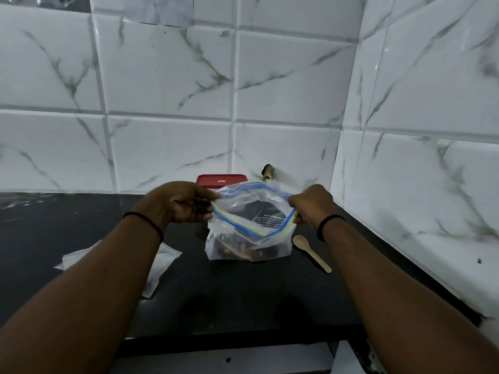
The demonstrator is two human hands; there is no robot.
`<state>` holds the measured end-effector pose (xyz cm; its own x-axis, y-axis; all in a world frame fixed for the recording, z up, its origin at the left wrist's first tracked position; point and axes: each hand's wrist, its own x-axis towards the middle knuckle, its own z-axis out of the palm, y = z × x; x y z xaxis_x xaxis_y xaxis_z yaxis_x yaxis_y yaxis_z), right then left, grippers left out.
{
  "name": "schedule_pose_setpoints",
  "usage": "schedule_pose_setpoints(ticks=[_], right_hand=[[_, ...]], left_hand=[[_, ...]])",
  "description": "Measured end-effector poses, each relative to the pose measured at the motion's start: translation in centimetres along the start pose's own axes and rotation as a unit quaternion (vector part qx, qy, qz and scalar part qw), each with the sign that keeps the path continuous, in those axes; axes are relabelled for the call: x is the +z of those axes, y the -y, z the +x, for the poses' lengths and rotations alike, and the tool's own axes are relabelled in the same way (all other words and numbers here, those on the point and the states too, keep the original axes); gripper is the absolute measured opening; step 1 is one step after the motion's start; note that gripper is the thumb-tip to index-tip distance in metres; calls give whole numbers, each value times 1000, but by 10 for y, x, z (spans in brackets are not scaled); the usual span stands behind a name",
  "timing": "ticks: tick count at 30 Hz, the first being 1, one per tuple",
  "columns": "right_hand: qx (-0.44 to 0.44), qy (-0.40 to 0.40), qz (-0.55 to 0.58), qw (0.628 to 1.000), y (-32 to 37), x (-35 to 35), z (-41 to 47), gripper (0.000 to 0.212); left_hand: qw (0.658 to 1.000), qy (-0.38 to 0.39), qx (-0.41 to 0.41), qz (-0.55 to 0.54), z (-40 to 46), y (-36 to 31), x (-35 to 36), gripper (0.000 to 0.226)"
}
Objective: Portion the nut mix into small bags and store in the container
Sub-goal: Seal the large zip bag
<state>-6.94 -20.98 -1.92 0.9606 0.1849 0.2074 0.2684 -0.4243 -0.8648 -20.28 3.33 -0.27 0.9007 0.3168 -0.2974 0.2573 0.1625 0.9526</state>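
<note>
Two pinches at work: left hand (186, 202) thumb and fingers nipping the left end of the zip-top bag (249, 228) at its blue-and-yellow seal, right hand (310, 205) curled round the right end, pinching the strip there. Mouth pulled wide and held open between them. Bag standing on the black counter (243, 292), nut mix (243, 251) settled dark at its bottom. Just beside, to the right, a wooden spoon (312, 253); to the left, small empty bags (159, 265) lying flat, partly under the left forearm. Behind, a red-lidded container (221, 180) against the tiled wall (167, 76). Judged as the opening step, portioning not yet begun. Next likely: free the right hand for the spoon, keep the mouth from collapsing, bring a small bag close.
</note>
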Motion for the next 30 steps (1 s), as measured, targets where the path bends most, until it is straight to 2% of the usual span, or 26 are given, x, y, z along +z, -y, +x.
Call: schedule_pose_setpoints(ticks=[2, 3, 5, 7, 9, 10, 11, 12, 13, 14, 15, 16, 18, 19, 20, 22, 23, 24, 26, 30], right_hand=[[67, 67, 153, 984, 4, 3, -2, 18], [90, 100, 194, 972, 7, 4, -4, 16], [120, 152, 231, 953, 11, 4, -5, 4], [137, 177, 268, 937, 11, 4, -5, 3], [151, 177, 294, 927, 9, 3, -5, 4], [156, 171, 294, 927, 8, 3, -4, 5], [156, 154, 279, 935, 8, 3, -5, 7], [131, 116, 220, 960, 7, 3, -4, 9], [73, 68, 106, 989, 5, 3, -4, 9], [-17, 11, -59, 998, 3, 2, -4, 8], [-106, -35, -205, 972, 4, 1, -6, 7], [-176, -65, -292, 938, 5, 2, -9, 10], [-236, -72, -321, 914, 7, 2, -7, 13], [-237, -74, -305, 920, 7, 1, -2, 13], [-223, -74, -273, 933, 8, -1, 2, 14], [-170, -68, -189, 965, 10, -6, 6, 13], [-136, -69, -125, 980, 10, -9, 6, 14], [-102, -64, -54, 991, 10, -12, 5, 17], [-55, -45, 41, 997, 9, -17, 4, 18], [-24, -24, 83, 996, 7, -25, 6, 14]], left_hand=[[1000, -13, 8, 2, 7, 7, 0, 22], [1000, -20, 16, 8, 10, 9, 1, 21], [998, -46, 26, 31, 12, 12, 5, 15], [988, -117, 58, 85, 19, 15, 7, 12], [955, -209, 123, 172, 22, 15, 9, 10], [921, -253, 156, 250, 25, 15, 8, 8], [871, -297, 183, 346, 25, 15, 6, 7], [812, -333, 206, 432, 24, 16, 6, 10], [763, -353, 226, 492, 22, 16, 9, 10], [730, -363, 245, 525, 19, 15, 14, 8], [710, -368, 262, 540, 17, 14, 20, 4], [703, -374, 267, 543, 14, 11, 25, 6], [717, -373, 246, 536, 7, 0, 29, 7], [751, -358, 220, 509, 6, -5, 28, 7], [804, -332, 191, 454, 8, -9, 24, 6], [919, -257, 129, 269, 7, -15, 17, 5], [950, -227, 117, 182, 5, -16, 15, 6], [963, -213, 115, 122, 3, -17, 11, 7], [969, -209, 115, 70, 1, -20, 4, 14], [967, -196, 152, 57, -9, -26, -2, 8]])
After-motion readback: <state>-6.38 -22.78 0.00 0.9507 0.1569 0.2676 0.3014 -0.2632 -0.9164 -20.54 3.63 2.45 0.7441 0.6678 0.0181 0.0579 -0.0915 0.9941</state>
